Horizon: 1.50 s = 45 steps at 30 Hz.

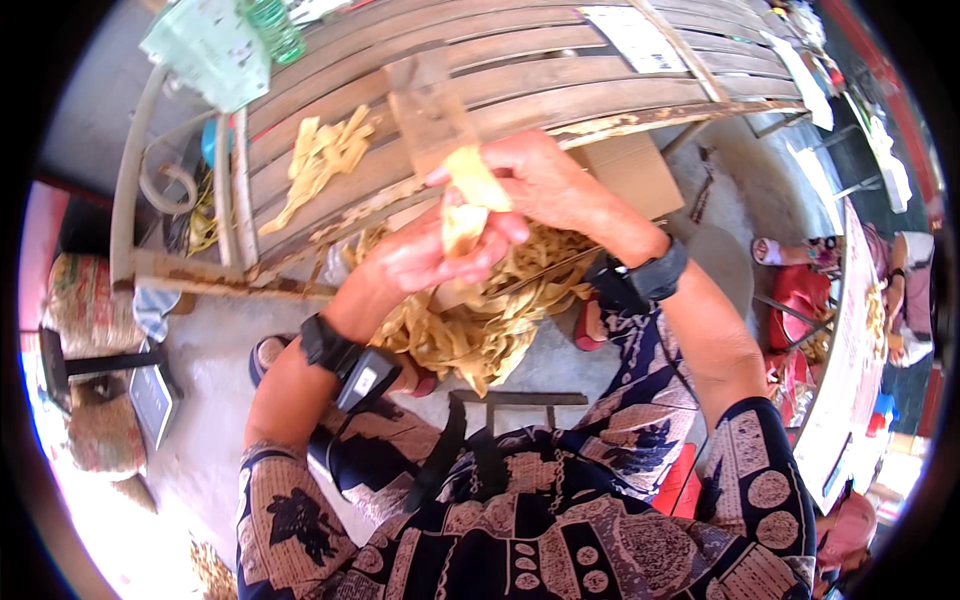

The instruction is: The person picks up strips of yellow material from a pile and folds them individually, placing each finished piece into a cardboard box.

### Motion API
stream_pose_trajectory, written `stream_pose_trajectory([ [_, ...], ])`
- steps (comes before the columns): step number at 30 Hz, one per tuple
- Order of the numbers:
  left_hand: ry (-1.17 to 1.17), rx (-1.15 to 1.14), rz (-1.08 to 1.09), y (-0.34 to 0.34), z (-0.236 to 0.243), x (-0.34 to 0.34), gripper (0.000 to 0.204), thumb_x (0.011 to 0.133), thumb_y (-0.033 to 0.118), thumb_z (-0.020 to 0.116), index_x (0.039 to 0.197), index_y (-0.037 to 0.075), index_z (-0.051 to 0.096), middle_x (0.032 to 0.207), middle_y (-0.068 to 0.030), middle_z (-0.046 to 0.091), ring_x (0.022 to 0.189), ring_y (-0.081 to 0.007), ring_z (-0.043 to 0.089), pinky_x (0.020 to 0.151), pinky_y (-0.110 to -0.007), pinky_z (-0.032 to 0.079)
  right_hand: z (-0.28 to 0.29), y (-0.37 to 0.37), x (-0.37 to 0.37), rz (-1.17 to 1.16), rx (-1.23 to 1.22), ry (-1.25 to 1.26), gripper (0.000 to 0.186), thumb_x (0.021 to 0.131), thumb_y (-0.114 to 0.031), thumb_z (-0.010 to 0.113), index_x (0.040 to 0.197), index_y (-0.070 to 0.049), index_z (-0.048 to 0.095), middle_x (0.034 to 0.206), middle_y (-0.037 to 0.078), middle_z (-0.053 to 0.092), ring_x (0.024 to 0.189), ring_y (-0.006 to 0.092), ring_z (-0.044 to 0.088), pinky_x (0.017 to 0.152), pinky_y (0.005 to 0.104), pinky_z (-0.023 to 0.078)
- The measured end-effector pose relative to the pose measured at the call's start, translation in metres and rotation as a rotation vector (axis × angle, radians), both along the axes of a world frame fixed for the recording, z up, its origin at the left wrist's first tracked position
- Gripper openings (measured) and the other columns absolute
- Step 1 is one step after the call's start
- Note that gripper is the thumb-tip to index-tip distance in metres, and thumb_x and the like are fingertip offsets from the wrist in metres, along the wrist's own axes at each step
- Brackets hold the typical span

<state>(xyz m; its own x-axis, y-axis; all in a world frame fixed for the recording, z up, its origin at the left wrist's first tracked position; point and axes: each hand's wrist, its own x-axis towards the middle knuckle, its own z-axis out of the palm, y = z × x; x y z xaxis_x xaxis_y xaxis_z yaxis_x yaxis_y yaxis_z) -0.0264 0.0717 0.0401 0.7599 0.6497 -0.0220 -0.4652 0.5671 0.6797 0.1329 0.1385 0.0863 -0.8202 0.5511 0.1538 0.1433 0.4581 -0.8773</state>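
A pale yellow, flat, ribbon-like strip (474, 178) is held in front of me, over the near edge of the slatted wooden table (340, 75). My left hand (435, 252) has its fingers curled around the strip's lower folded part. My right hand (540, 180) pinches the upper part, its fingers partly hidden behind the strip. Just beyond the hands, a flat brown board (428, 95) lies across the slats. Left of the board rests a small bunch of similar yellow strips (322, 160). Below my hands, a large tangled heap of strips (470, 335) sits near my feet.
A cardboard box (628, 175) stands under the table edge. A pale green container (205, 50) and a green plastic bottle (275, 30) are at the far left. A white paper sheet (635, 40) lies on the slats. Other people sit at a table (840, 340) on the right.
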Motion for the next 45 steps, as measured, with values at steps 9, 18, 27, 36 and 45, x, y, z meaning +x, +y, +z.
stream_pose_trajectory([
  [9,0.141,-0.061,0.526,0.005,-0.002,-0.004,0.017,0.088,0.012,0.05,0.096,-0.001,0.057,0.07,-0.0052,0.057,0.045,-0.0053,0.04,0.047,-0.019,0.035,-0.009,-0.002,-0.005,-0.253,0.719,0.11,0.022,0.072,-0.018,0.063,0.094,-0.012,0.065,0.084,0.005,0.059,0.071,0.0215,0.058,0.058,0.029,0.046],
  [18,0.748,0.332,0.952,0.003,0.015,0.005,0.021,0.091,0.013,0.044,0.086,-0.003,0.057,0.066,-0.0034,0.056,0.049,-0.0066,0.047,0.049,-0.02,0.04,-0.006,-0.001,-0.011,-0.358,0.136,-0.198,0.022,0.077,-0.026,0.062,0.078,-0.004,0.067,0.059,0.006,0.059,0.052,0.0166,0.058,0.05,0.0276,0.048],
  [27,0.765,0.351,0.8,0.006,0.009,0.006,0.029,0.088,0.024,0.052,0.099,-0.001,0.043,0.07,-0.0081,0.059,0.055,-0.0115,0.054,0.057,-0.025,0.045,-0.04,0.02,-0.013,-0.212,-0.123,-0.113,0.016,0.076,-0.015,0.06,0.074,0.0,0.067,0.055,0.005,0.058,0.052,0.0079,0.053,0.052,0.0257,0.046],
  [36,0.803,0.378,0.917,0.004,-0.003,0.007,0.017,0.084,0.009,0.047,0.098,0.0,0.043,0.062,-0.0091,0.057,0.053,-0.0154,0.058,0.046,-0.026,0.044,-0.045,-0.006,-0.017,-0.256,0.635,0.094,0.007,0.068,-0.004,0.058,0.069,0.002,0.063,0.104,0.013,0.058,0.088,0.0272,0.058,0.072,0.0324,0.047],
  [45,0.16,-0.074,0.718,0.007,0.018,0.012,0.019,0.088,0.026,0.051,0.079,0.009,0.05,0.059,0.0049,0.037,0.049,-0.0017,0.029,0.049,-0.02,0.029,-0.01,0.029,-0.002,-0.463,-0.501,0.593,0.02,0.076,-0.006,0.06,0.094,0.001,0.065,0.109,0.011,0.059,0.096,0.0156,0.056,0.088,0.0294,0.044],
])
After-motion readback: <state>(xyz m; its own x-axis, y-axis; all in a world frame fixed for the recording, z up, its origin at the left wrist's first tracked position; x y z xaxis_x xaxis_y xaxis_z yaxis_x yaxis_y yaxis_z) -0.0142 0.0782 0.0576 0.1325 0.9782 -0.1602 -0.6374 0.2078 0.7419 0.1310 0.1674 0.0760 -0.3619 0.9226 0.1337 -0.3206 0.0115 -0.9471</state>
